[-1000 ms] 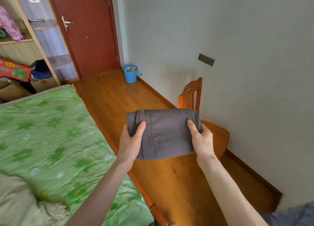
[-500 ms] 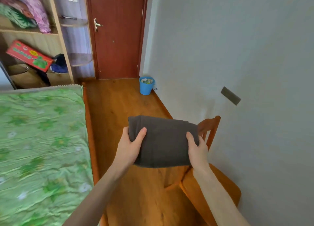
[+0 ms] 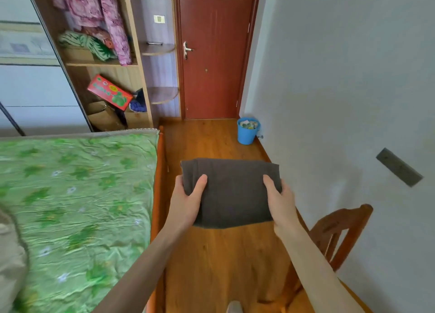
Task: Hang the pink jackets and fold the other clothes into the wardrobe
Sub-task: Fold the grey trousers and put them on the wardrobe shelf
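Now turned to face the wardrobe [image 3: 131, 53], well apart; left hand [image 3: 188, 199] and right hand [image 3: 280, 199] gripping the folded grey garment [image 3: 233, 192], thumbs on top. Probably shelving next.

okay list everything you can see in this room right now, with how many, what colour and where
folded garment: one, dark grey, held over the floor in the aisle
pink jackets: more than one, exact count unclear, pink patterned, hanging in the wardrobe
wardrobe: one, light wood, open, far left
green patterned bundle: one, on the wardrobe shelf
red box: one, tilted in the lower wardrobe
bed: one, green floral cover, left
door: one, red-brown, closed, far end
bucket: one, blue, on the floor beside the right wall
chair: one, orange-brown wood, lower right
left hand: grips the garment's left edge
right hand: grips its right edge
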